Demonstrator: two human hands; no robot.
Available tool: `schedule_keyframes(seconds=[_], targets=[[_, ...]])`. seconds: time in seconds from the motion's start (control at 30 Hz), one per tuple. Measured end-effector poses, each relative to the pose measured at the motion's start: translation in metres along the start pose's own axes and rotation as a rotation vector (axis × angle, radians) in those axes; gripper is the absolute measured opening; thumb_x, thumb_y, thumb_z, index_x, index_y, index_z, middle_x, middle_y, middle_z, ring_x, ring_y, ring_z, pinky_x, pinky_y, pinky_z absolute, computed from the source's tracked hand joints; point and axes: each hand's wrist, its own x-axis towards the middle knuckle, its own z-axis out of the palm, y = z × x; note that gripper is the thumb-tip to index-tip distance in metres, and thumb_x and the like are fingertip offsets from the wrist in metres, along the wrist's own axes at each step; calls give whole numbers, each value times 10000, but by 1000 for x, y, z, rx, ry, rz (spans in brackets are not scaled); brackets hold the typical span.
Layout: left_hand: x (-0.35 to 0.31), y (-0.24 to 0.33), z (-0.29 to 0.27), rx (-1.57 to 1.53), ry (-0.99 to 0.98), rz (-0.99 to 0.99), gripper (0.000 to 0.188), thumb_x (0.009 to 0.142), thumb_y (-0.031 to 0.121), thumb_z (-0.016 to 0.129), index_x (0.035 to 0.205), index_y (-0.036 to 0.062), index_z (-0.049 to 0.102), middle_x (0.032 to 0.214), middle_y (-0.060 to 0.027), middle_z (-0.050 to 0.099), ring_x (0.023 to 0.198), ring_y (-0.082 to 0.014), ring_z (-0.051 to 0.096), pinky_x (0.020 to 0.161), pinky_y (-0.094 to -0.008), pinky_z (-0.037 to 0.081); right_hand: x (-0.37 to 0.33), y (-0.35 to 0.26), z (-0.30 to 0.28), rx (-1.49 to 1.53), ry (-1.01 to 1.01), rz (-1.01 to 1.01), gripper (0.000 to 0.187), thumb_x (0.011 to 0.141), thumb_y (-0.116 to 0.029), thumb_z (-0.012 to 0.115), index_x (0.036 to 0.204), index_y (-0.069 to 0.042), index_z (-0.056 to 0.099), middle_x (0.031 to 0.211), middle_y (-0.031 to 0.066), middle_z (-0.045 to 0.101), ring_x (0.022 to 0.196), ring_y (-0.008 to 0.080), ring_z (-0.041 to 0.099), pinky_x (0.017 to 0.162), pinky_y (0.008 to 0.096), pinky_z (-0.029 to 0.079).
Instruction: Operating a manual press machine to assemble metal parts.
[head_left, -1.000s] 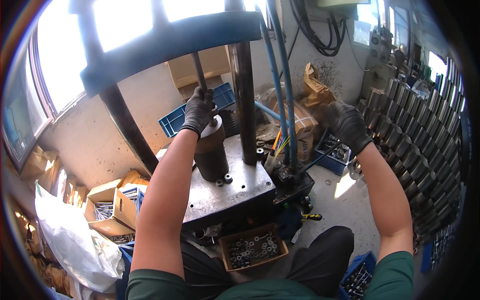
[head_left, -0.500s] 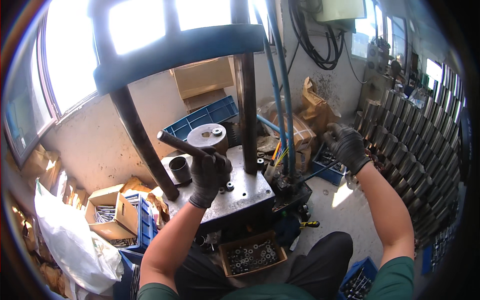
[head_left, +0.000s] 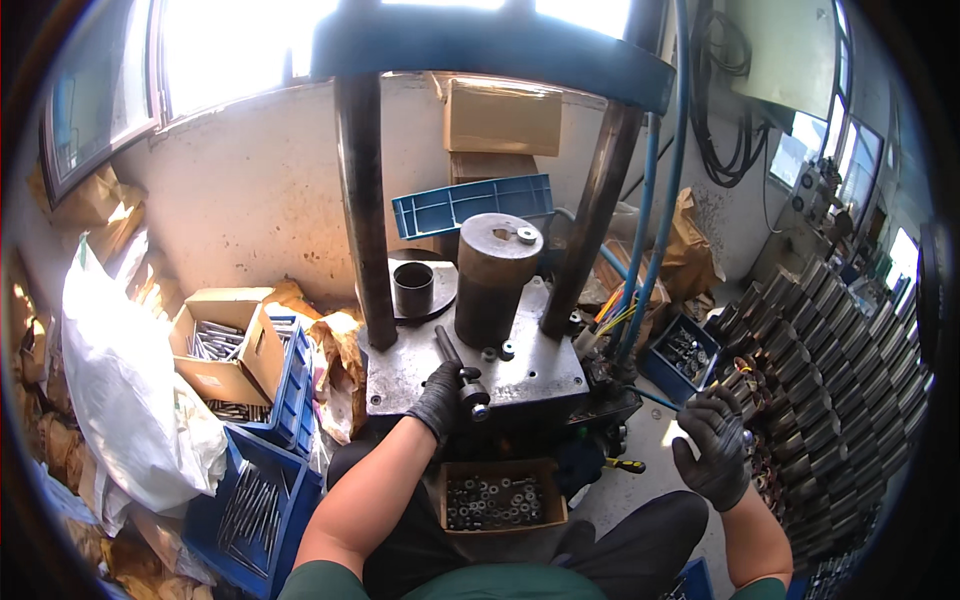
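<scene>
My left hand (head_left: 441,401), gloved in dark knit, is wrapped around a smooth round metal rod (head_left: 446,345) at the front of a scuffed steel plate (head_left: 530,378); well apart from it, my right hand (head_left: 714,452) has its thumb spread, and over this remote view I cannot tell whether it grips anything. A stout steel cylinder (head_left: 487,305) stands on the plate, a small ring (head_left: 527,236) on its top

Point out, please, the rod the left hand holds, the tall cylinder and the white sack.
Rod (head_left: 446,344), head view: exposed shaft.
Tall cylinder (head_left: 490,298), head view: side wall.
White sack (head_left: 130,380), head view: its middle.
</scene>
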Motion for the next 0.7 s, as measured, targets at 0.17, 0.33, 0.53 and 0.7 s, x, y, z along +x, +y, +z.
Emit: schedule_keyframes(seconds=[0.17,0.33,0.53,0.7], targets=[[7,-17,-6,-37,-84,-101,489,1070,594,540,1098,113,628,771,-63,579,646,-244,599,600,-478,539,17,-33,71,324,35,25,297,810,-26,756,1101,-37,699,1018,139,707,983,329,704,884,449,567],[-7,-69,-8,-85,-172,-224,375,1016,517,680,912,160,630,715,-62,616,644,-258,622,657,-455,547,-22,-28,175,922,-67,536,182,950,-59,696,1125,-18,723,1067,119,734,955,258,702,876,380,559],[-31,-102,13,874,-162,757,341,910,154,761,1213,21,680,960,-178,753,903,-273,758,774,-413,591,-97,-10,312,1121,-451,553,323,1061,-238,608,1289,-20,676,1219,114,716,1176,269,662,1080,407,503],[-19,-121,15,955,-639,1187,464,742,174,825,1180,55,727,981,-230,742,1005,-429,743,858,-449,599,-116,-8,318,210,-217,82,596,988,-478,694,1336,2,637,1351,191,688,1321,379,600,1269,534,313]])
